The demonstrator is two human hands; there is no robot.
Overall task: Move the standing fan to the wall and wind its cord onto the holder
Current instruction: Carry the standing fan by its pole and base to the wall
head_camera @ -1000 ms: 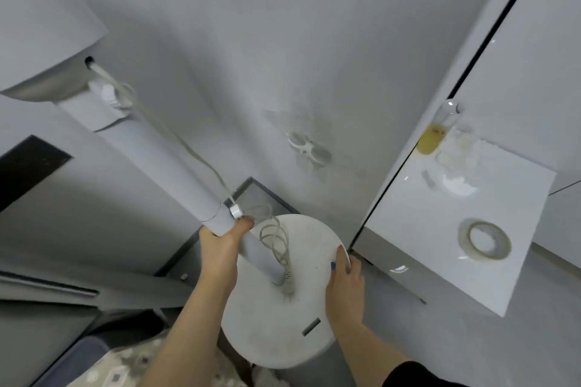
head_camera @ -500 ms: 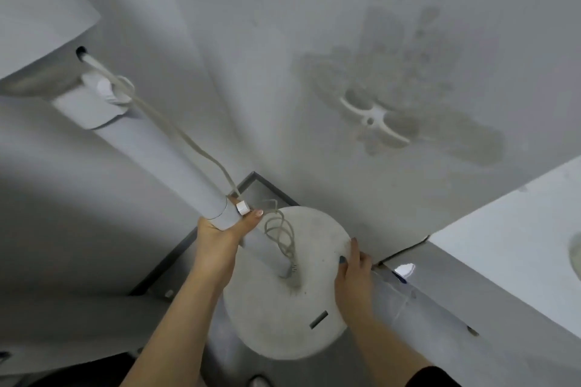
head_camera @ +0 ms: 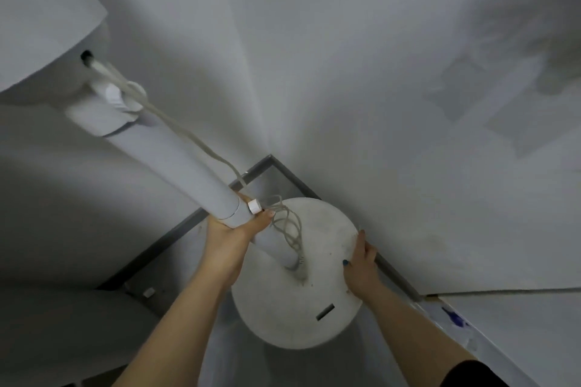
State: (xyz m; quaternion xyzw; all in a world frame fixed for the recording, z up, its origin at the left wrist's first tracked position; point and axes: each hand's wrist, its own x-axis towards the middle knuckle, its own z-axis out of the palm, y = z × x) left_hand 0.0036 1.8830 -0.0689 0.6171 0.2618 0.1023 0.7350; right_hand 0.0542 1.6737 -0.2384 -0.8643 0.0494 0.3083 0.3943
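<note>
Looking down from the head camera, I have the standing fan point(head_camera: 176, 154) in the corner of the room, its round white base point(head_camera: 301, 286) on the grey floor point(head_camera: 188, 261) right where the two walls point(head_camera: 377, 88) meet, the far edge of the base close against the dark skirting strip point(head_camera: 283, 166). My left hand point(head_camera: 232, 232) is clenched around the pole point(head_camera: 188, 166) just below the joint where the wider upper tube ends, thumb pressed beside a small white collar point(head_camera: 254, 206) on the tube. My right hand point(head_camera: 361, 264) is grasping the right rim of the base, fingers curled over its edge, nails painted dark. The cord point(head_camera: 188, 138) leaves a dark hole under the fan head at upper left, passes the white holder point(head_camera: 125, 100) near the top of the pole, runs slack down alongside the tube and hangs in a loose bunch of loops point(head_camera: 287, 229) beside the lower pole, the plug end lying on the base close to where the pole meets it. I cannot tell whether any turn of it sits on the holder. A dark slot point(head_camera: 324, 312) shows in the near part of the base. At lower right a pale surface point(head_camera: 518, 324) with a blue smear point(head_camera: 454, 317) runs along the wall.
</note>
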